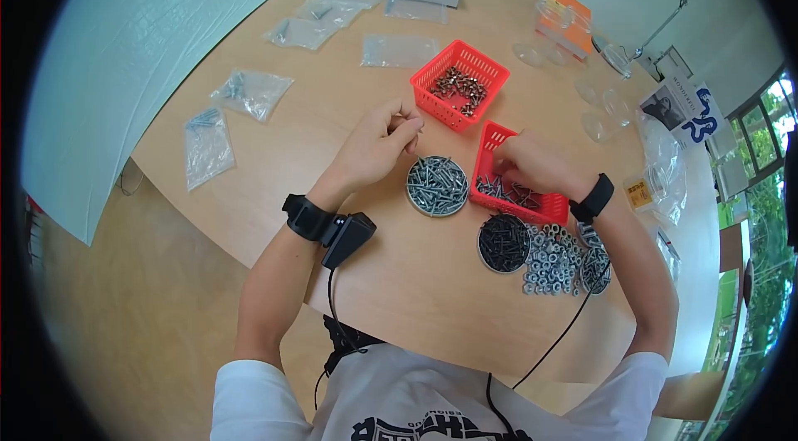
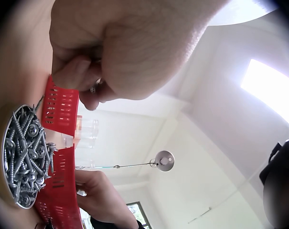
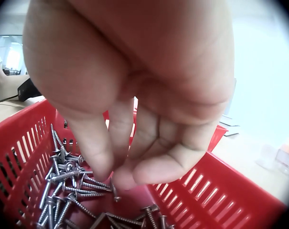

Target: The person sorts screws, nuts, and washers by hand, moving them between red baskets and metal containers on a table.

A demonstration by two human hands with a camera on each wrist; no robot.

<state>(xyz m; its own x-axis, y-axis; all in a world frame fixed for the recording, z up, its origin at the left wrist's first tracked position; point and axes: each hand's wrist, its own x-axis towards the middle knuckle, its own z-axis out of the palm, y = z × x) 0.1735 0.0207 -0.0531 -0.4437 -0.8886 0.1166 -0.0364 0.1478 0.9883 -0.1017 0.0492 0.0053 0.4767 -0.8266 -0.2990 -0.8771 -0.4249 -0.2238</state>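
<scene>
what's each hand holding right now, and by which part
Left hand pinches a small screw; where on it is hidden. Right hand pinches a screw by its upper end, over the red basket.

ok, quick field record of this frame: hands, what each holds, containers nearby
left hand: pinches a small screw above the round dish of silver screws
right hand: in the near red basket, fingertips pinching a screw from the pile
far red basket: holds mixed fasteners, untouched
dish of black screws: beside a loose heap of nuts
bags: clear plastic, on the table left of the hands
</scene>
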